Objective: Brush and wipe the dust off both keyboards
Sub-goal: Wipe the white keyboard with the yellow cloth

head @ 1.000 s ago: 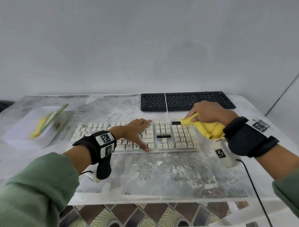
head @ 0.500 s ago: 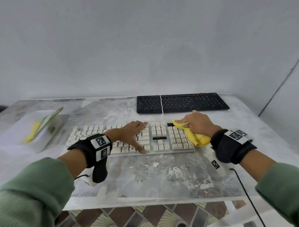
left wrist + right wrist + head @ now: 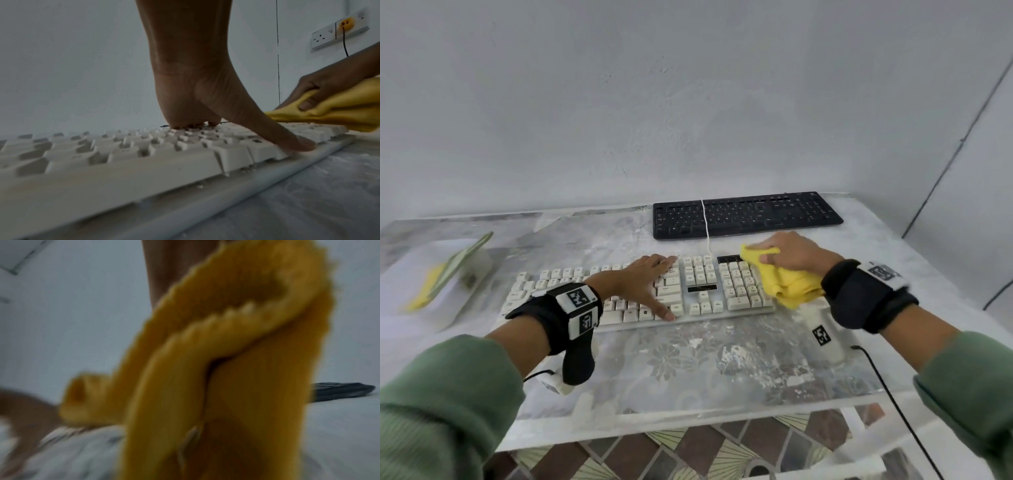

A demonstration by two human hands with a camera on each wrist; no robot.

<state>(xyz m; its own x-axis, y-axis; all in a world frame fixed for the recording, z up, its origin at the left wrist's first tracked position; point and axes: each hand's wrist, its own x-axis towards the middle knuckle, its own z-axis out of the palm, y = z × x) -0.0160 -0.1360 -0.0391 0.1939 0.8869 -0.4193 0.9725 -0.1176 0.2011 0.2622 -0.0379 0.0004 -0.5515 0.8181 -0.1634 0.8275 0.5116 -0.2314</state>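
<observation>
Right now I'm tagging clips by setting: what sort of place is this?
Probably a plain indoor room: a bare painted wall, a wall socket, and a table under a clear floral cover.

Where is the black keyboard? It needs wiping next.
In the head view, the black keyboard lies at the table's far edge by the wall, behind the white keyboard.

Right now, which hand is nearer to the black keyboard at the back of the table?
Right. The right hand, gripping the yellow cloth, sits just in front of the black keyboard. The left hand lies flat on the white keyboard, farther forward and left.
</observation>
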